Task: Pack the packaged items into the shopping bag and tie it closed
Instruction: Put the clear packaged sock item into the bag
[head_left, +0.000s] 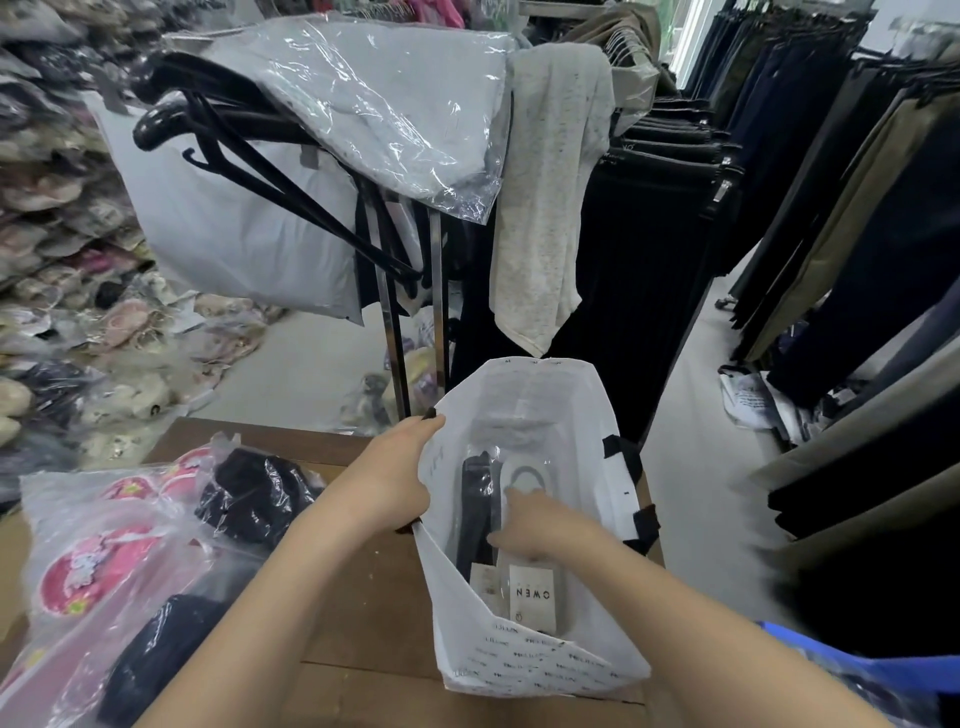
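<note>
A white shopping bag (571, 415) with black handles stands open on the brown table (363, 597). My left hand (395, 467) grips its left rim and holds the mouth wide. My right hand (540, 525) is inside the bag, fingers closed on a clear packaged item with a white label (530, 597). A dark packaged item (475, 509) lies beside it in the bag. On the table to the left lie a black packaged garment (254, 493), pink packaged items (104, 551) and another dark package (150, 654).
Behind the table stands a metal rack (389, 312) with black hangers, a grey garment in clear plastic and a light cloth. Dark trousers hang along the right. Piles of bagged goods fill the left side. A white bag lies on the floor at right (748, 400).
</note>
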